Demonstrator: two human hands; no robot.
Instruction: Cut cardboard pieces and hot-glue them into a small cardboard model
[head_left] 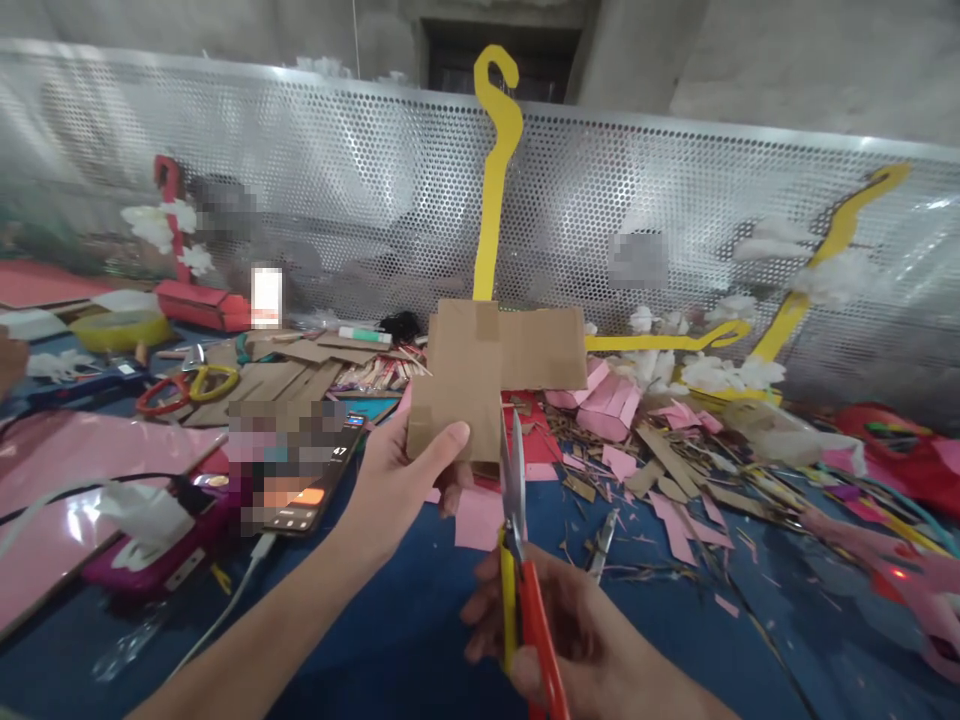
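Note:
My left hand (409, 470) grips a brown cardboard piece (457, 380), thumb on its front face. Level with the cardboard's upper part, a second brown flap (544, 345) extends right. A yellow hook-topped strip (491, 220) rises above the cardboard's top edge; whether they are joined is hidden. In my right hand (540, 620) are scissors (514, 480) with red and yellow handles. Their blades point up beside the cardboard's lower right edge, nearly closed. I cannot tell whether they touch it. Pink paper (480, 520) lies on the blue table (405, 620) below.
Cardboard scraps (660, 470), a box cutter (602, 545) and a pink glue gun (892, 570) lie rightward. To the left are a phone (322, 470), a purple power strip (161, 540), more scissors (187, 385) and yellow tape (120, 328). A perforated metal panel (360, 200) stands behind.

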